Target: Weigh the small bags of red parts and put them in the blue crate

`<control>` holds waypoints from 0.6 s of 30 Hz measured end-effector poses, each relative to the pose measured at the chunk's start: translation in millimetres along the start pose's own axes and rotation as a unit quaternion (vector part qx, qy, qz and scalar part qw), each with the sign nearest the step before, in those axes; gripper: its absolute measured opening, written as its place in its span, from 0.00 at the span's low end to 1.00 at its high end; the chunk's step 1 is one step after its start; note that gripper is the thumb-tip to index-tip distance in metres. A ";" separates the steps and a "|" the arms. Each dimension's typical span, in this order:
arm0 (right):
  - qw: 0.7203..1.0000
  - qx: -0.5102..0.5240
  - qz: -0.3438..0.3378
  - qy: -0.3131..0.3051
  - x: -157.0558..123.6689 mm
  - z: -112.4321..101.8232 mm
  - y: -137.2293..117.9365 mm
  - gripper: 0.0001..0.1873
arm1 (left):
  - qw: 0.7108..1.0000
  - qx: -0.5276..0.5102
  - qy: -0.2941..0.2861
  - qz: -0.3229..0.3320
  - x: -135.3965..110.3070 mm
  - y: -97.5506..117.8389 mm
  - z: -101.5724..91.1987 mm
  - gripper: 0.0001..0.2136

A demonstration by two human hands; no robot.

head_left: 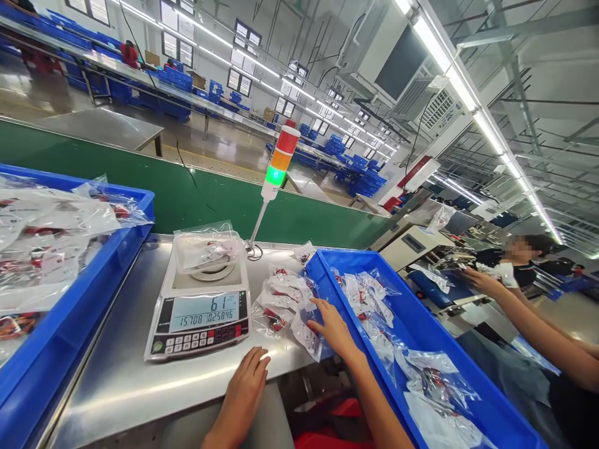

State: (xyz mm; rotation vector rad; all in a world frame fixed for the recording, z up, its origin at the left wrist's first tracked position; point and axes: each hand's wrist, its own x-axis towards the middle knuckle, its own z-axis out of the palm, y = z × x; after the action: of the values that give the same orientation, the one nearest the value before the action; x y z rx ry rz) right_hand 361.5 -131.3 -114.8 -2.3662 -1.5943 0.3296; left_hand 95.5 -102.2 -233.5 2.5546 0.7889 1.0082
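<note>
Bags (281, 285) lie on a metal worktop (122, 386), striplights (463, 88) overhead.

Left hand (246, 380) loosely bent, palm down; right hand (333, 325) extends farther forward, spread.

Beyond your right hand (332, 324): green partition (234, 202); glossy floor (219, 148); long bench (112, 64). Farther past it: pale wall (210, 72), dark-framed windows (239, 81). Above and right of it, over you: lit tube lights (461, 84); ceiling beams (491, 40), probably metal, indistinct at distance.
</note>
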 end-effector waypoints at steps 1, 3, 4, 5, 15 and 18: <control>1.000 0.011 0.014 0.025 -7.6 6.1 0.9 0.25 | 1.000 -0.018 -0.002 -0.007 0.4 2.1 -3.6 0.17; 0.997 0.026 0.033 0.064 -23.4 24.4 3.4 0.26 | 0.999 -0.045 0.007 -0.016 2.7 9.8 -12.5 0.17; 0.996 0.028 0.036 0.073 -31.0 36.2 5.1 0.28 | 0.998 -0.053 0.018 -0.014 5.3 15.3 -18.5 0.16; 0.996 0.028 0.035 0.079 -37.9 48.8 7.1 0.30 | 0.998 -0.061 0.031 -0.009 9.3 21.3 -25.8 0.16; 0.949 0.160 0.100 0.254 -75.2 107.7 46.9 0.23 | 0.958 0.037 0.221 -0.180 139.9 -34.0 -169.1 0.13; 0.904 0.194 0.233 0.301 -82.9 113.3 55.2 0.28 | 0.953 0.101 0.162 -0.235 186.6 -87.9 -199.2 0.14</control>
State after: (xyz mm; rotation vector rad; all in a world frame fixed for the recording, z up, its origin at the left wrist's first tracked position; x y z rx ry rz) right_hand 341.1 -217.5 -236.9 -2.1933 -0.6137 -0.0124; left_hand 36.2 89.7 -28.8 2.2010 1.5722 1.2408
